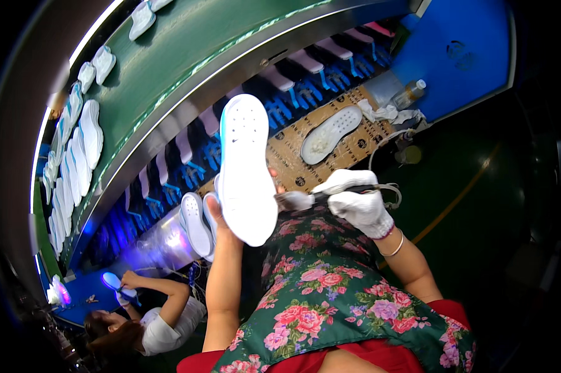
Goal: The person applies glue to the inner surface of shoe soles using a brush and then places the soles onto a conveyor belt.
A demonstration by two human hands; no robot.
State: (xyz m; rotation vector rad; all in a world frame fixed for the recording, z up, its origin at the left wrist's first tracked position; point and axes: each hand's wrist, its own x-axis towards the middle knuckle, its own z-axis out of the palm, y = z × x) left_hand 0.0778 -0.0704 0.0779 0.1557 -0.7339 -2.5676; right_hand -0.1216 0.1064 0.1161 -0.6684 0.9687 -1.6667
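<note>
My bare left hand (220, 225) grips a white shoe sole (248, 168), held upright before me with its flat face showing. Small holes dot its upper end, and a blue band runs along one edge. In a white glove, my right hand (359, 202) closes round the dark handle of a brush-like tool (296, 200), whose pale head is blurred by motion. That head is close beside the sole's right edge; whether they touch I cannot tell. More white soles (195, 225) stand just left of my left wrist. Another sole (332, 133) lies on printed cardboard (287, 142), small pale bits inside it.
Beyond runs a green conveyor (162, 56) carrying white soles (91, 133). Beneath it, pinkish shoe parts (277, 79) sit on blue holders. A bottle (408, 93) and crumpled white cloth (386, 113) are at the right. A co-worker (162, 317) holds a sole at lower left.
</note>
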